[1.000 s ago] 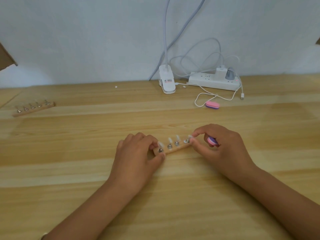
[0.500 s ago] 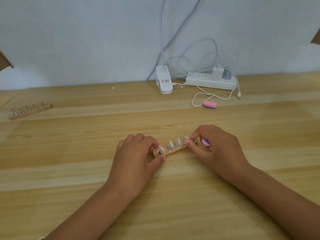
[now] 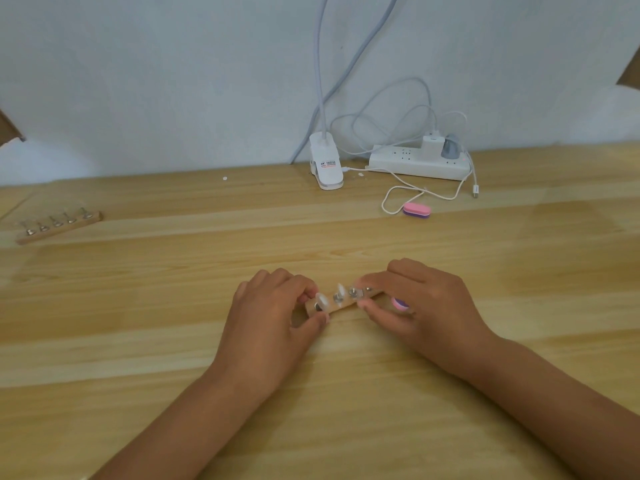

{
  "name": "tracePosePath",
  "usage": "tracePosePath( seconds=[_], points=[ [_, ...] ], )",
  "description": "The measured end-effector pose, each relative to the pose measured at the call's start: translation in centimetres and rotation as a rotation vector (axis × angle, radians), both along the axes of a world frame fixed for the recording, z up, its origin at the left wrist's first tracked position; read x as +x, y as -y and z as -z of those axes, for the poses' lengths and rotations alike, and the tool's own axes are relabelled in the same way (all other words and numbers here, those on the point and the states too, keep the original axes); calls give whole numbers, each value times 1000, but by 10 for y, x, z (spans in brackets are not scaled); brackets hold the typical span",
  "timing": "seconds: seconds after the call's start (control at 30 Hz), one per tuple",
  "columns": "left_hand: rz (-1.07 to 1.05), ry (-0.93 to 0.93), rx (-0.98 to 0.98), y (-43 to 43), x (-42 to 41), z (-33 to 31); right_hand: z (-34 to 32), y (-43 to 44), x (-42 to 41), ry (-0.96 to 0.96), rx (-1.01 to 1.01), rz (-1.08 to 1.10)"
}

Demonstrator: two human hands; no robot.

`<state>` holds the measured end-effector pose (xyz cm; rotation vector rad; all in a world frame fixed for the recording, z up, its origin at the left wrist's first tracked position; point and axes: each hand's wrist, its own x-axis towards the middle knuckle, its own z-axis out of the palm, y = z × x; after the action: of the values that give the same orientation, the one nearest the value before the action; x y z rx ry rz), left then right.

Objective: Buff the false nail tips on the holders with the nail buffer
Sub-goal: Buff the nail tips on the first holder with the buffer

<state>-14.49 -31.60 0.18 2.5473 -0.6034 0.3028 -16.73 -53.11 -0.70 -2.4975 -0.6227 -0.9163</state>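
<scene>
A small wooden holder (image 3: 341,304) with clear false nail tips on metal pegs lies on the wooden table (image 3: 138,306) in front of me. My left hand (image 3: 266,327) pinches its left end between thumb and fingers. My right hand (image 3: 426,313) pinches the holder's right end with thumb and forefinger, and a pink-and-purple nail buffer (image 3: 399,304) sits tucked under its curled fingers. The holder's right end is hidden by my right fingers.
A second wooden holder (image 3: 59,226) with metal pegs lies at the far left. Another pink-and-purple buffer (image 3: 416,210) lies near a white cable. A white lamp clip (image 3: 326,165) and a power strip (image 3: 417,164) stand by the wall.
My right hand has slid left along the holder, covering more of its right end. The holder and both hands sit slightly closer together; the left hand keeps its grip.
</scene>
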Motion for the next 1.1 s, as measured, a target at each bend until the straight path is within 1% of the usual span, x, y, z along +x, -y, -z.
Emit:
tracePosePath(
  seconds=[0.13,0.2,0.27,0.37,0.47,0.53,0.6,0.7,0.77,0.83,0.93,1.0,1.1],
  points=[
    [8,-83,-53,-1,2,1,-2,1,1,89,-100,-11],
    [13,-111,-87,-1,3,1,-4,1,1,112,-84,-14],
    [6,-101,-88,-1,2,2,-5,0,-1,59,51,-38],
    [39,-5,-69,2,-2,0,-8,-2,-6,-58,280,-118],
    [185,25,-183,9,-10,-6,-13,-9,-12,-123,408,-219],
    [280,38,-251,12,-14,-8,-15,-13,-16,-146,443,-267],
    [316,36,-314,13,-16,-9,-16,-15,-18,-178,458,-295],
    [295,35,-383,13,-14,-10,-16,-10,-20,-292,471,-296],
    [269,18,-448,13,-15,-9,-18,-6,-20,-380,468,-256],
    [239,9,-493,14,-14,-7,-18,-3,-19,-422,472,-189],
    [190,7,-547,14,-14,-5,-16,-7,-17,-384,376,-118],
    [175,49,-555,13,-14,-6,-13,-11,-19,-353,306,-114],
    [179,71,-537,12,-16,-8,-10,-10,-20,-237,265,-96]
  ],
)
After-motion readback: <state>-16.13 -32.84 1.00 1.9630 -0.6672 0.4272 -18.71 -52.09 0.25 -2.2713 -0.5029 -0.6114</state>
